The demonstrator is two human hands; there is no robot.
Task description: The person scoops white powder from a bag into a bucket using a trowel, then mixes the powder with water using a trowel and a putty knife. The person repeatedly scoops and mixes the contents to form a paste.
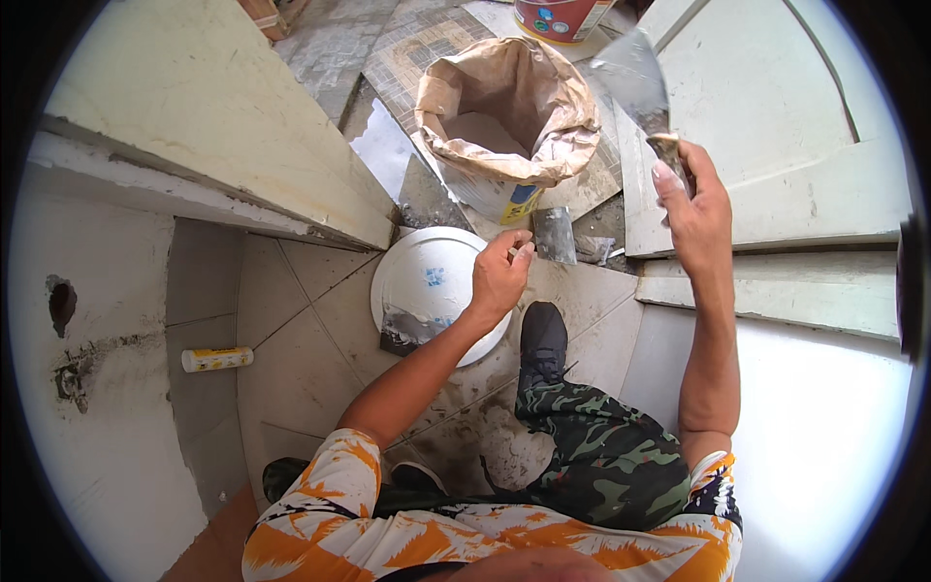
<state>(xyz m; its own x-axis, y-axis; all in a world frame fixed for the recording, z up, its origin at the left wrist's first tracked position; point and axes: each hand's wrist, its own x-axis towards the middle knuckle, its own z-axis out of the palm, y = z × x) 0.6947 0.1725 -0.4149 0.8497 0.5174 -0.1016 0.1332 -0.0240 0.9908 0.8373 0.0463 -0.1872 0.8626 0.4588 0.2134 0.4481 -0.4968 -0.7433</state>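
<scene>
My right hand (700, 209) is raised at the right, closed around the handle of a wide putty knife (635, 80) whose metal blade points up and away. Lower and nearer the middle, my left hand (499, 276) is closed on a second putty knife, its grey blade (555, 236) sticking out to the right. Just beyond it stands an open paper sack (558, 145) with rolled-down edges, with pale powder (482, 132) inside. Below my left forearm, a round white lid (427, 257) lies on the tiles, with a dark, plaster-smeared flat piece (407, 328) on it.
White door panels flank me, one at the left (223, 107) and one at the right (766, 107). A red bucket (561, 21) stands behind the sack. On the floor by the left wall lies a white and yellow bottle (217, 359). My dark shoe (543, 335) is beside the lid.
</scene>
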